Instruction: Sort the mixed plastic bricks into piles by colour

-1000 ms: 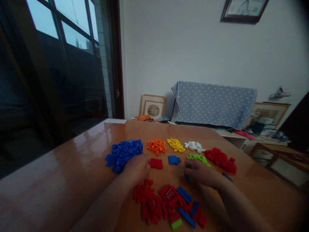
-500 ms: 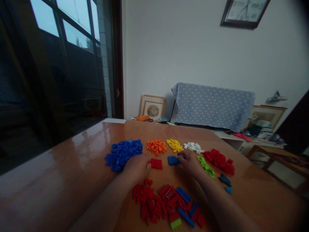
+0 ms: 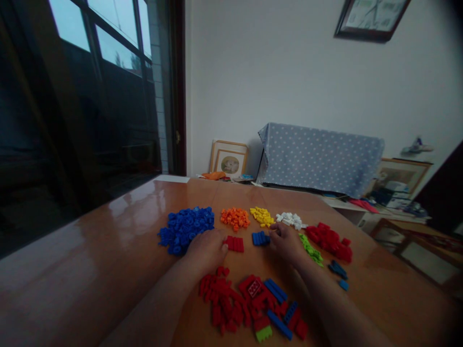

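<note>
In the head view, the left hand (image 3: 207, 246) lies with its fingers curled at the left end of the short red row (image 3: 235, 244), and whether it grips a brick I cannot tell; the right hand (image 3: 287, 243) has its fingertips bunched at the right end of the short blue row (image 3: 260, 238), any piece between them hidden. Both rows sit between the hands on the glossy table (image 3: 108, 270). A sideways nudge from either hand could skew a row, since the bricks seem merely laid side by side on a slick top. The left hand's back is close to the big blue pile (image 3: 186, 226), so a careless swing might scatter it; the right forearm could likewise brush the green pieces (image 3: 311, 250)
</note>
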Motion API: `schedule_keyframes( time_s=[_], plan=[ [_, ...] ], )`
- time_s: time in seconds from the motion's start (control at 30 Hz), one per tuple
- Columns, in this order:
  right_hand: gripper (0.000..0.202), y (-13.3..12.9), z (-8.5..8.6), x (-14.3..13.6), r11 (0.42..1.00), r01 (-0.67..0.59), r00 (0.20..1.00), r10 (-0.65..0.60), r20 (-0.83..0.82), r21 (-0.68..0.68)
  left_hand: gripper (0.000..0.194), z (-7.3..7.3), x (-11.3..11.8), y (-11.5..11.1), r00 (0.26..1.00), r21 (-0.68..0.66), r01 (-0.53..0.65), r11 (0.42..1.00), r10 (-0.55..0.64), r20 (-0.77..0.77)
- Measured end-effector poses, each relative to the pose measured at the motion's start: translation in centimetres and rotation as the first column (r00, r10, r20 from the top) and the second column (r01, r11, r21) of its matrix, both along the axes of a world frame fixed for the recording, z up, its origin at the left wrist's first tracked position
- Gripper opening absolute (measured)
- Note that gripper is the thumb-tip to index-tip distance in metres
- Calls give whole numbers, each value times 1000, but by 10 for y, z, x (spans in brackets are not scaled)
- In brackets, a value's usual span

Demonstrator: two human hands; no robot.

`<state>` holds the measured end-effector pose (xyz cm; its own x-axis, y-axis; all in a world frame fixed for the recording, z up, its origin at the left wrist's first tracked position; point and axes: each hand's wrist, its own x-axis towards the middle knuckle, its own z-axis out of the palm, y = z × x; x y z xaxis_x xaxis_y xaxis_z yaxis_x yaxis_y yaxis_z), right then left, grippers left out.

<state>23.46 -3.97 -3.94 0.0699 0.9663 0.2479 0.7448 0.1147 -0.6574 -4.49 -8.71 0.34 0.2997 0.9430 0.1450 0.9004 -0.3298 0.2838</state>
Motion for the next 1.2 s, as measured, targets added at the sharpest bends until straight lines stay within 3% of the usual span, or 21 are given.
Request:
schedule_keyframes(
  time_s=[0.13, 0.33, 0.53, 0.67, 0.8, 0.9, 1.0, 1.2],
  plan=[
    [21, -4, 7, 3, 998, -54, 998, 55, 40, -32, 16, 2, 0, -1, 1000, -6, -2, 1000, 2, 5],
    [11, -26, 24, 4, 963, -226, 969, 238, 65, -150, 16, 1, 0, -1, 1000, -4, 8, 1000, -8, -1],
    [9, -55, 41, -4, 827, -473, 873, 486, -34, -305, 16, 5, 2, -4, 1000, -39, 7, 999, -7, 5],
    [10, -67, 48, -17, 763, -542, 830, 551, -84, -353, 15, 10, 2, -7, 999, -40, 27, 999, -26, 34],
    [23, -78, 56, -28, 701, -592, 786, 611, -93, -397, 17, 17, 2, -10, 999, -104, 13, 995, -10, 35],
    [28, -84, 58, -32, 684, -599, 767, 639, -54, -416, 18, 18, 2, -10, 999, -112, 6, 994, -2, 34],
    [20, -85, 55, -35, 674, -598, 755, 655, -24, -434, 16, 14, 2, -9, 999, -87, 12, 996, -9, 33],
    [14, -82, 48, -40, 707, -582, 766, 643, 20, -402, 17, 10, 2, -9, 995, -44, 60, 997, -56, 87]
  ],
)
